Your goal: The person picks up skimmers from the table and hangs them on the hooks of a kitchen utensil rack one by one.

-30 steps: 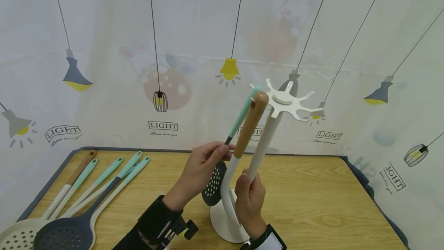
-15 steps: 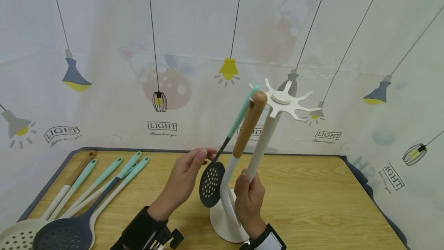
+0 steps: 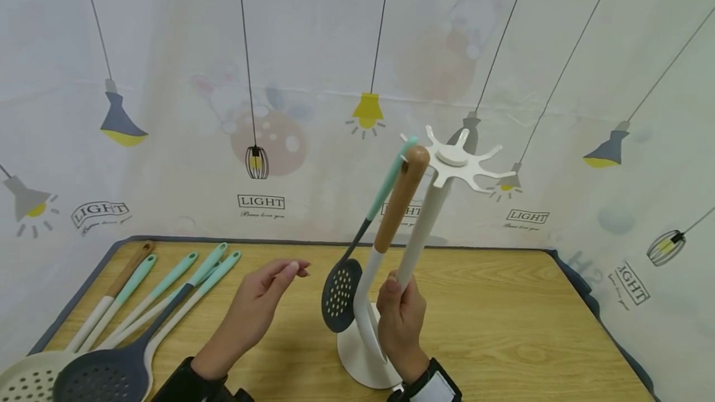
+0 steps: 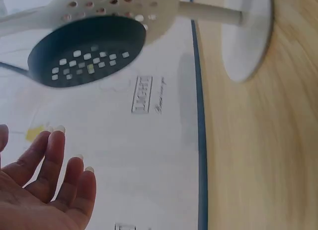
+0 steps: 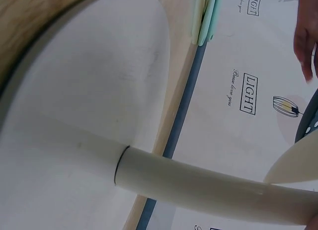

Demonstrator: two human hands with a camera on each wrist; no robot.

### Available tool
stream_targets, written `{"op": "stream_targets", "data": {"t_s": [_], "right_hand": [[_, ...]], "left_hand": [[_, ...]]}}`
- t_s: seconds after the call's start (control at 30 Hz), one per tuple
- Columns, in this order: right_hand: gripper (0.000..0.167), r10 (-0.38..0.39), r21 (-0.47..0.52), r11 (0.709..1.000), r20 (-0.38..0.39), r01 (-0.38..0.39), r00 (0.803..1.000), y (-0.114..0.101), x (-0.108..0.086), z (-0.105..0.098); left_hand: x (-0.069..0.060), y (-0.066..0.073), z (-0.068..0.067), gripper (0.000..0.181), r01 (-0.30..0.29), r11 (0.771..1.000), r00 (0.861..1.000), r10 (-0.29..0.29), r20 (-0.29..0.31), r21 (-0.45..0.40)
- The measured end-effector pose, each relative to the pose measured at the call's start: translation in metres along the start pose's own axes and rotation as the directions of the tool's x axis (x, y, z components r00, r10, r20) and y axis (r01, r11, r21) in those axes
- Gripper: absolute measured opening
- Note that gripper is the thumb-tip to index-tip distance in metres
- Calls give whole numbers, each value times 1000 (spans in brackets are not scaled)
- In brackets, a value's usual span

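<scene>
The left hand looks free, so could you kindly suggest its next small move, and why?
I would probably move the left hand toward the dark slotted utensil on the table: that hand is empty, the right hand grips the stand, and several of the stand's hooks hold nothing.

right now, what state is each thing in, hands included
stand: held, leaning; can't tell if its base touches the table
small dark skimmer: hung on the stand
white skimmer: hung beside it
big dark skimmer: lying over pale utensils
pale utensils: lying on the table
left hand: empty
right hand: gripping the stand's pole
</scene>
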State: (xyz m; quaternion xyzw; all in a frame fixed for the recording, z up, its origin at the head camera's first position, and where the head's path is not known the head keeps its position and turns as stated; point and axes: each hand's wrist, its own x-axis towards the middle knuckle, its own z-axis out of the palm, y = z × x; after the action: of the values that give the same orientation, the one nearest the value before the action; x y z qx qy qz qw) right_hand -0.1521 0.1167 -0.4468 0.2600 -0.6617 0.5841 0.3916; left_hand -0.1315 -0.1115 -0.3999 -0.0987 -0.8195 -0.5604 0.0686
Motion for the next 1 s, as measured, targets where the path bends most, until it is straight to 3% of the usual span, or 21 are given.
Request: {"op": "stream_targets", "data": {"t_s": [0.1, 0.2, 0.33, 0.47, 0.57, 0.77, 0.83, 1.0], "right_hand": [[28, 1, 0, 1000, 2, -1, 1000, 1, 0, 0], [28, 0, -5, 1000, 1, 0, 1000, 1, -1, 0], [27, 6, 2, 1000, 10, -6, 1000, 1, -1, 0], [27, 7, -9, 1000, 18, -7, 1000, 1, -1, -1], [27, 5, -16, 1000, 20, -5, 1000, 1, 0, -1], [29, 19, -5, 1000, 19, -18, 1000, 0, 0, -1], [29, 21, -4, 1000, 15, -21, 1000, 0, 0, -1], [28, 29, -6, 1000, 13, -29, 999, 0, -1, -1]], "left_hand": [[-8, -9, -13, 38, 17, 995, 999, -13, -49, 97], [-16, -16, -27, 39, 32, 968, 997, -12, -82, 247], [-26, -23, -44, 40, 73, 881, 997, -46, -68, 467], [-33, -31, -59, 38, 124, 777, 992, -105, -67, 617], [-39, -39, -69, 38, 151, 715, 988, -116, -97, 682], [-50, -59, -88, 42, 148, 621, 986, -29, -166, 769], [-51, -63, -94, 45, 169, 589, 982, -27, -189, 791], [-48, -71, -109, 54, 267, 543, 964, -169, -208, 796]]}}
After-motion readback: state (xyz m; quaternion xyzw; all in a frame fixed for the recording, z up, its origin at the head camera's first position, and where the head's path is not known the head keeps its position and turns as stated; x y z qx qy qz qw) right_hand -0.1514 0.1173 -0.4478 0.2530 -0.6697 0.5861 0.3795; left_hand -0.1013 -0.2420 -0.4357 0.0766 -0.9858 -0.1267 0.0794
